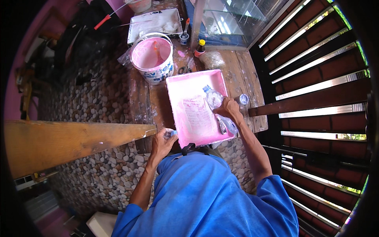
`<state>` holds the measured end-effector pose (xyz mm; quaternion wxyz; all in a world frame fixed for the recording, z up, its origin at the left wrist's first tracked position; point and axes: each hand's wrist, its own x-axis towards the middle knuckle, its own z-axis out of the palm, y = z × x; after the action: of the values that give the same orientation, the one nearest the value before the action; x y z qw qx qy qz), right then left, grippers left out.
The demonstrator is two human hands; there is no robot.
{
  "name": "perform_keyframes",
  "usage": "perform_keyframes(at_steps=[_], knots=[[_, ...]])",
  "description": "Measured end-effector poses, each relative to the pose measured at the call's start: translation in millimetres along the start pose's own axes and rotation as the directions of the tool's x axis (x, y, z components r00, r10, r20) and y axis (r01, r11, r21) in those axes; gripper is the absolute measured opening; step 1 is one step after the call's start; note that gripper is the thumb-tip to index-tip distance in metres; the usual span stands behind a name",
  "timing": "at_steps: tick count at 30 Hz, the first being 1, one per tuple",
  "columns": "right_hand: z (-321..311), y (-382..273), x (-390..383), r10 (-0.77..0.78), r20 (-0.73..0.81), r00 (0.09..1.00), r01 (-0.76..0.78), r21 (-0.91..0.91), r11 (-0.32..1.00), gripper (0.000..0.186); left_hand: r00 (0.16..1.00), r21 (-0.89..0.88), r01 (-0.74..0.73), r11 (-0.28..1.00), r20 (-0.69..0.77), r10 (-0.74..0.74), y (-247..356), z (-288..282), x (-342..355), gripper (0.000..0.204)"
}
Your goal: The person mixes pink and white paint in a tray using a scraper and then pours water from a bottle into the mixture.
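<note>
Counter [248, 75]: worn wooden planks, paint-spotted. Tray [193, 82]: rectangular, pink-smeared, streaky across its floor, at the counter's near side. Bottle [214, 99]: clear plastic, rounded, over the tray's right side, neck pointing away from the person; contact with the tray floor cannot be told. Right hand [229, 110]: closed around the bottle's body. Left hand [162, 142]: fingers curled, pinching a small light-blue piece [173, 133] by the tray's near left corner. Bucket [158, 74]: white, cylindrical, pink-coated inside, beyond the tray, leftward.

the tray [197, 126] is pink and white, the shirt [213, 189] blue, the floor [112, 166] pebble-patterned
</note>
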<state>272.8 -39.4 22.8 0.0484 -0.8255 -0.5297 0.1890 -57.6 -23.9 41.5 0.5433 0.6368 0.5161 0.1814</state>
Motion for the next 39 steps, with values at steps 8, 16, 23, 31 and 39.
perform_keyframes(at_steps=[8, 16, 23, 31, 39], knots=[[3, -3, 6, 0.071, 0.063, 0.995, -0.067, -0.058, 0.996, 0.067, 1.0, -0.028, 0.013, 1.0, -0.001, -0.013, 4, -1, 2, 0.03], [-4, -9, -9, 0.068, -0.045, 0.997, -0.061, 0.14, 0.988, 0.069, 0.991, -0.052, -0.131, 0.99, -0.017, 0.13, 30, 11, 26, 0.03], [-21, -41, -52, 0.003, -0.03, 1.0, 0.007, 0.317, 0.948, 0.062, 0.952, -0.16, -0.303, 0.94, -0.008, 0.306, 78, 15, 60, 0.028], [-19, -45, -94, -0.222, -0.14, 0.965, 0.26, 0.404, 0.877, 0.059, 0.93, -0.373, -0.107, 0.922, 0.291, 0.226, 96, 14, 50, 0.031], [-14, -42, -98, -0.2, -0.248, 0.948, 0.262, 0.25, 0.932, 0.047, 0.934, 0.106, -0.231, 0.967, 0.302, 0.19, 129, 17, 52, 0.029]])
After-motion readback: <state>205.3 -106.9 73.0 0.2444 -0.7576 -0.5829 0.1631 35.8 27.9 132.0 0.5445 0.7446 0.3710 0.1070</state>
